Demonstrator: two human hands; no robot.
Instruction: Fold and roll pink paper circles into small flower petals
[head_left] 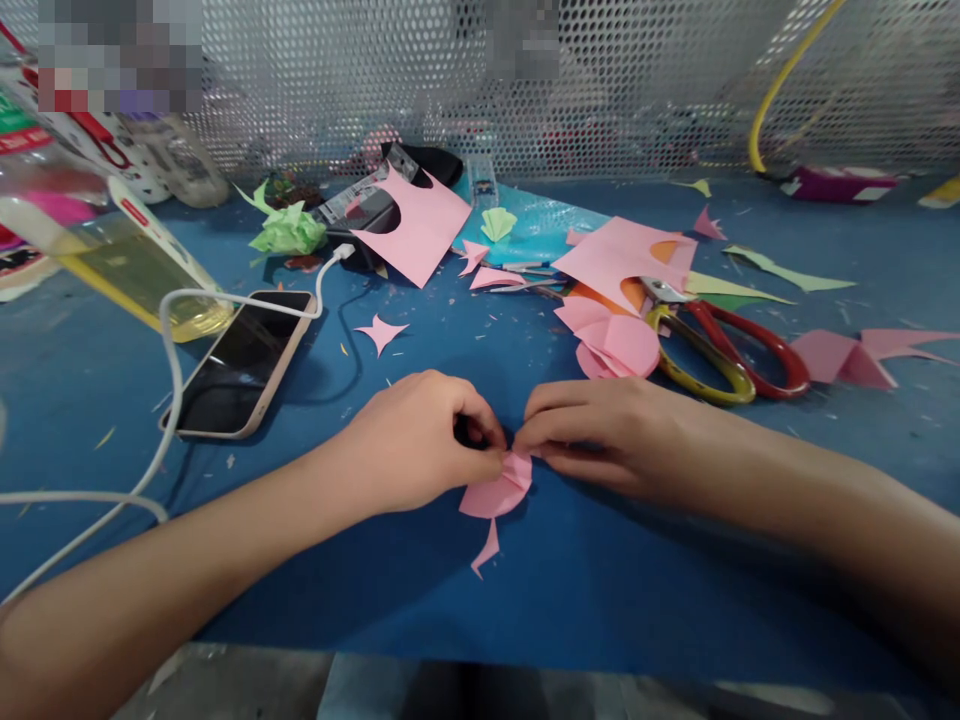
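Observation:
Near the front of the blue table, a pink paper piece (499, 492) with fold lines fanning across it lies between my hands. My left hand (431, 440) pinches its upper left edge between thumb and fingers. From the other side, my right hand (592, 430) has its fingertips pressed together at the top edge of the same piece. The fingers partly cover that edge. Just below it is a thin pink paper scrap (487, 552). Beyond my right hand rest several pink paper rounds (615, 345), beside scissors (727, 350) with red and yellow handles.
A phone (244, 365) with a white cable (174, 370) lies at left, beside a bottle of yellowish liquid (142, 270). Cut pink sheets (420, 225) and crumpled green paper (289, 230) lie farther back. A perforated metal panel (337, 80) borders the table (637, 600).

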